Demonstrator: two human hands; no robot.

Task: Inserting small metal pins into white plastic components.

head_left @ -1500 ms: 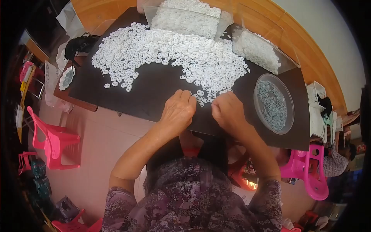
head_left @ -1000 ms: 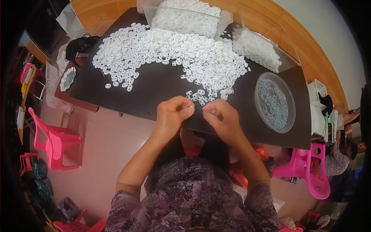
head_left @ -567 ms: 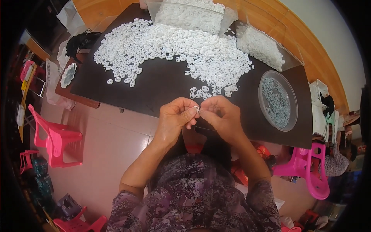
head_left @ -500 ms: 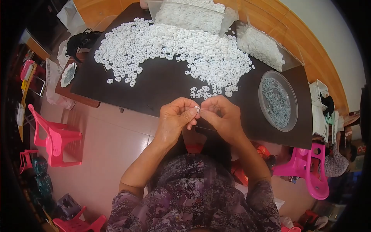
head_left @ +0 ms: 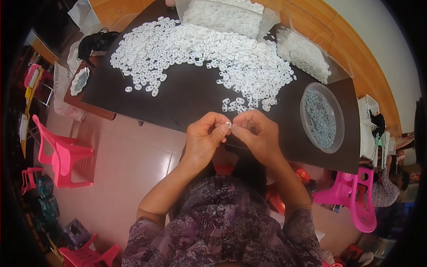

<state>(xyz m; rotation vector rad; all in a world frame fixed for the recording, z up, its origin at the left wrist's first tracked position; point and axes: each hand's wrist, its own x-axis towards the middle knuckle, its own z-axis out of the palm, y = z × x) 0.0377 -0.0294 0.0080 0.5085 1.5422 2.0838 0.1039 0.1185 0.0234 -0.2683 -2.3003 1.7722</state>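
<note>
Close to my body, at the table's near edge, both hands meet fingertip to fingertip. My left hand (head_left: 203, 139) pinches a small white plastic piece (head_left: 228, 124) between thumb and forefinger. Against its right side, the thumb and forefinger of my right hand (head_left: 258, 132) are closed together; whatever they hold is too small to make out. Just beyond my fingers lies a loose group of white plastic pieces (head_left: 240, 106), each with holes through it. Behind it spreads a large heap of white oval pieces (head_left: 195, 44).
On the right of the dark table (head_left: 178, 95) stands a round clear tub (head_left: 341, 129) of small grey-blue metal parts, perhaps screws. Clear bins (head_left: 272, 18) of white pieces stand along the back. Pink plastic chairs (head_left: 66, 155) are on the floor at both sides.
The view has shifted slightly, so the table and heap sit a little further right. My hands stay together, and the white piece is turned a little between my fingers.
</note>
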